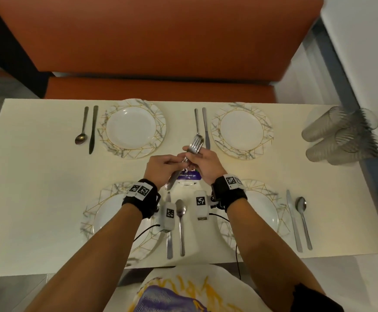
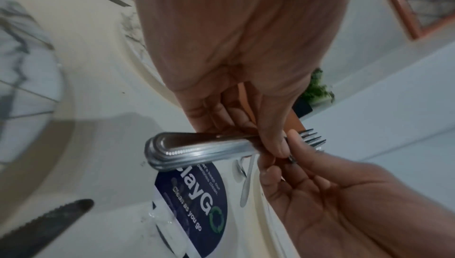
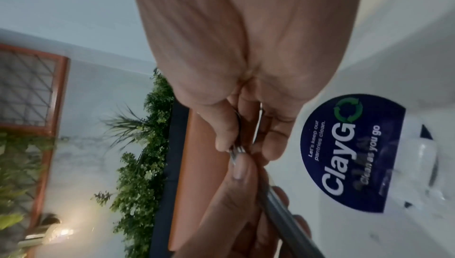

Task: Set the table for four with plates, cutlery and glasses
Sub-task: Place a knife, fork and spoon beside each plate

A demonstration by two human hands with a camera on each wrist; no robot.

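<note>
Under the forks, "ClayGo" sticker

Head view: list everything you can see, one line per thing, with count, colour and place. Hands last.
plates: four, white with gold lines and grey marbling, two at the far edge, two at the near edge of the table.
knives: four, silver, one beside each plate.
spoons: four, silver, one next to each knife; the far right one is partly hidden by the hands.
forks: a bunch, count unclear, silver, held above the table's middle.
glasses: a cluster, count unclear, clear, lying on their sides at the far right corner.
sign: one, dark blue, table centre.
table: one, cream.
bench: one, orange, beyond the table.
left hand: grips the fork handles.
right hand: pinches the forks near the tines.
</note>
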